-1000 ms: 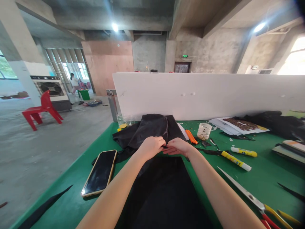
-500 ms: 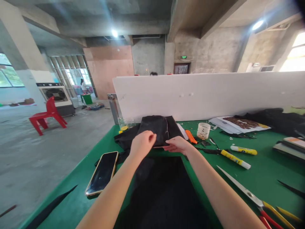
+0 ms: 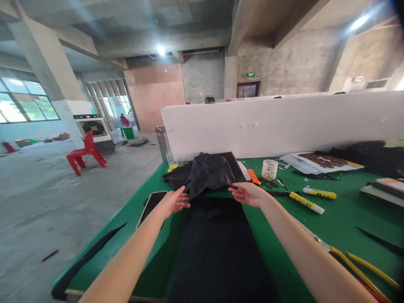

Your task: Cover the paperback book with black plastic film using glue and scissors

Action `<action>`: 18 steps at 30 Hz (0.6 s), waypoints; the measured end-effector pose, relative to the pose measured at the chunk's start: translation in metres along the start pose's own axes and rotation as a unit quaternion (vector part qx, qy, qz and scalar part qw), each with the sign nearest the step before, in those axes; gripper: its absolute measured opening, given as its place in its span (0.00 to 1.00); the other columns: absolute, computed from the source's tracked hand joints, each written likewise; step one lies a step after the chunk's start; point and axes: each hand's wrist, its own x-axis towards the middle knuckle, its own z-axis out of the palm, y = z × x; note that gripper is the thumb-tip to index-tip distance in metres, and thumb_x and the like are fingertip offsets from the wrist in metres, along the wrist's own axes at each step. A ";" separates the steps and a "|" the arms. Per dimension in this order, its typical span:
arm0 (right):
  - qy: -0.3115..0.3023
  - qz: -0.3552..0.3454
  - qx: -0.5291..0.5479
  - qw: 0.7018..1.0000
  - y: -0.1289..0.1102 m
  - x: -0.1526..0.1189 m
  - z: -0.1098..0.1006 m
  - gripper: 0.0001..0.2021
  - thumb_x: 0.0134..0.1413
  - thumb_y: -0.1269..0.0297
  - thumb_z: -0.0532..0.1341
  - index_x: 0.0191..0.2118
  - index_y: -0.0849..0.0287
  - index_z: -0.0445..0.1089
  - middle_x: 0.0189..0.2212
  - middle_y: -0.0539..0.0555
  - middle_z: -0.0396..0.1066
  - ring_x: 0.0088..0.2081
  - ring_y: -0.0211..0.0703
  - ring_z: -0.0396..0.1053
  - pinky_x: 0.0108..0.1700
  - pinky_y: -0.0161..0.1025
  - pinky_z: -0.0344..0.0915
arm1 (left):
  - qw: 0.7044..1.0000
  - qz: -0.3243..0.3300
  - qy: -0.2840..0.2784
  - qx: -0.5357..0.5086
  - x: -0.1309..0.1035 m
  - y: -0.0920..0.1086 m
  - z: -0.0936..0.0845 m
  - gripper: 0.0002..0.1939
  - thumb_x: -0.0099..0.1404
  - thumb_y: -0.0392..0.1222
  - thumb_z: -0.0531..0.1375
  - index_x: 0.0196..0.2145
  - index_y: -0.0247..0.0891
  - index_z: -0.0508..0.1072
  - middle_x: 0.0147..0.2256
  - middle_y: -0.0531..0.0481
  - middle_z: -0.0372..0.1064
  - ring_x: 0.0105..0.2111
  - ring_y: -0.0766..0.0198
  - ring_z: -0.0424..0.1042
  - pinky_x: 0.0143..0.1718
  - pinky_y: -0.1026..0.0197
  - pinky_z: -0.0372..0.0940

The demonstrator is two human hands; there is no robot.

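Clear jar (image 3: 269,168), brownish inside, stands beyond right hand (image 3: 248,194).

Ceiling lamps (image 3: 161,50) flare hazily, windows (image 3: 28,101) glare, edges stretch.

On the table (image 3: 347,210), phone (image 3: 150,205) left of left grip (image 3: 173,201), cloth (image 3: 211,172) between and beyond both grips, glue sticks (image 3: 306,203) right of right grip (image 3: 249,194).

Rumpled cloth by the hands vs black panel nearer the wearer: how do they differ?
The rumpled cloth is creased and unevenly draped; the black panel looks smooth and flat. The rumpled cloth sits farther from the wearer; the black panel runs off the picture's bottom edge. Both are black.
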 end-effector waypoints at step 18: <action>-0.009 0.019 -0.079 0.997 0.041 -0.104 0.006 0.11 0.50 0.63 0.64 0.33 0.63 0.61 0.36 0.63 0.74 0.26 0.38 0.72 0.33 0.36 0.70 | 0.988 -0.034 -0.082 -0.128 -0.111 -0.017 0.010 0.19 0.45 0.46 0.69 0.26 0.35 0.65 0.26 0.55 0.64 0.18 0.77 0.55 0.17 0.71 0.44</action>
